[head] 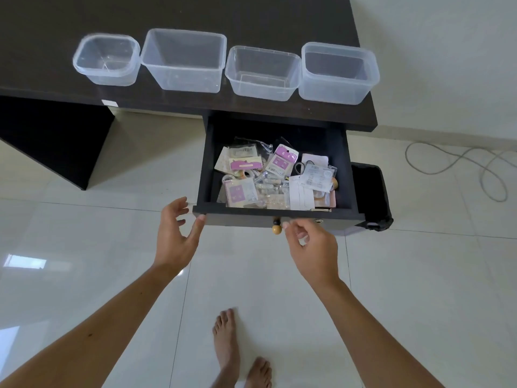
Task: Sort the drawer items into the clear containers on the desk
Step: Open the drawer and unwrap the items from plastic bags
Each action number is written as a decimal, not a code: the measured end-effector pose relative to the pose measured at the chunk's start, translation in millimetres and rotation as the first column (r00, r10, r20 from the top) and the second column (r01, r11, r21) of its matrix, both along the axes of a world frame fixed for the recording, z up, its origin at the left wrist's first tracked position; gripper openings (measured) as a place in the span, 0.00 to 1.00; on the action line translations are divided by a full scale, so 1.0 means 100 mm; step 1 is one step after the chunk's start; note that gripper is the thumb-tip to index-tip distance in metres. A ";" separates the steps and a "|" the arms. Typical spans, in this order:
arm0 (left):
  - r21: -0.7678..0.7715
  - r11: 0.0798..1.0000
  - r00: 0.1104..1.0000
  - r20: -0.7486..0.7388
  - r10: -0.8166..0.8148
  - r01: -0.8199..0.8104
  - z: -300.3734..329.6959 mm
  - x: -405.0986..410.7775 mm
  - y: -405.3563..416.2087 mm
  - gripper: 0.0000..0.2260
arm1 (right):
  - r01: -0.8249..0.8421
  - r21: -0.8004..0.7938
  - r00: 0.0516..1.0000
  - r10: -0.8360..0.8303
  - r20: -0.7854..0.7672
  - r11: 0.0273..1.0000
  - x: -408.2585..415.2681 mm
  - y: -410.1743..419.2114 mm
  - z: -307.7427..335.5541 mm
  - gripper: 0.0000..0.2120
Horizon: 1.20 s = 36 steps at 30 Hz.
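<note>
Your left hand at 8 o'clock of drawer, fingers spread, relaxed, thumb tip touching drawer's front left corner, holding nothing. Your right hand at 6 o'clock, just beside wooden knob, fingers loosely curled; contact with knob unclear. Drawer pulled open, packets heaped inside, mostly toward front and right. Four clear containers in row on dark desk at 12 o'clock of drawer, all without contents. Grey cable on tile floor at 3 o'clock.
</note>
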State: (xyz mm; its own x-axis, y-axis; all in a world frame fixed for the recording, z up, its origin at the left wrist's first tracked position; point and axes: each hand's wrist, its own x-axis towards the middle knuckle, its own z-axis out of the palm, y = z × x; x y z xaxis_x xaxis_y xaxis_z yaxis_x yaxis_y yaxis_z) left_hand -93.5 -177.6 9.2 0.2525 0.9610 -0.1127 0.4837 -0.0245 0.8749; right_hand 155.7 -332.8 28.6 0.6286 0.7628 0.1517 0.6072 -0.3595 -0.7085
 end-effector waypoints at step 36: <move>-0.100 0.990 0.972 -0.202 -0.123 0.104 -0.10 1.64 1.27 0.38 | -0.145 -0.444 0.989 0.139 -0.046 0.884 1.12 1.67 -0.22 0.25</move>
